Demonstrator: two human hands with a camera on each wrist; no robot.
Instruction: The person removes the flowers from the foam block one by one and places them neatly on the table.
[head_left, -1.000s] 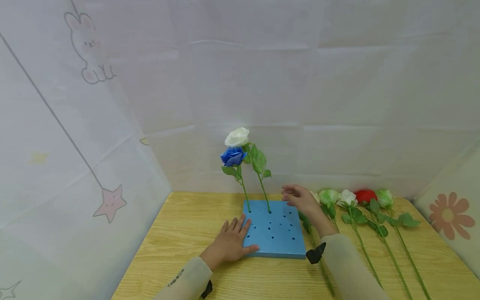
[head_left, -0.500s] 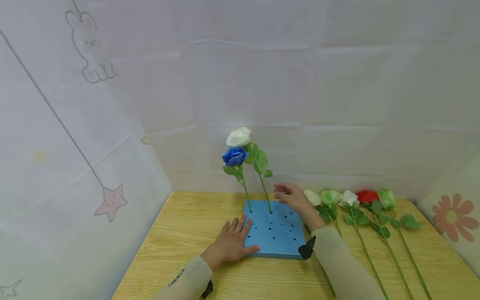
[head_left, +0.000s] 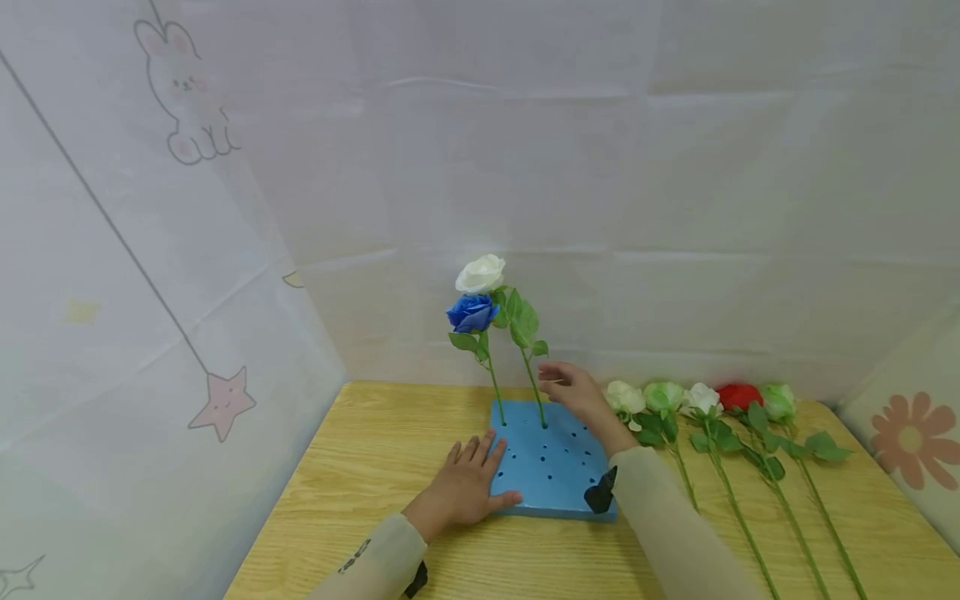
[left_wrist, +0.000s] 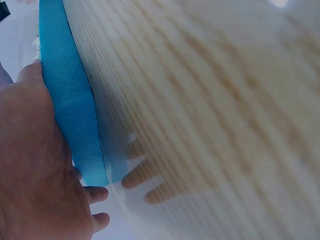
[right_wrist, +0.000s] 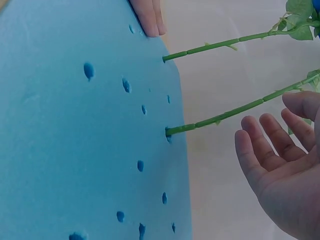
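A blue foam board (head_left: 555, 492) with several holes lies on the table. In its back row stand a blue rose (head_left: 472, 313) and, to the right, a white rose (head_left: 482, 274), both stems leaning left. My left hand (head_left: 461, 490) rests on the board's left edge, fingers spread and straight; the left wrist view shows the board's side (left_wrist: 75, 100) against that hand. My right hand (head_left: 585, 398) is raised over the board's back right, beside the white rose's stem (right_wrist: 230, 114). Its fingers are loosely bent with nothing between them, and the thumb (right_wrist: 302, 102) overlaps the stem in the right wrist view.
On the right of the wooden table (head_left: 360, 467) lie several loose roses in a row: a cream one (head_left: 625, 397), a green one (head_left: 664, 397), a white one (head_left: 702, 398), a red one (head_left: 739, 395) and another green one (head_left: 778, 402). A pale cloth (head_left: 555, 167) hangs behind.
My right hand has moved left, from the board's right edge to beside the white rose's stem. My left hand has stayed on the board. The standing roses keep their places.
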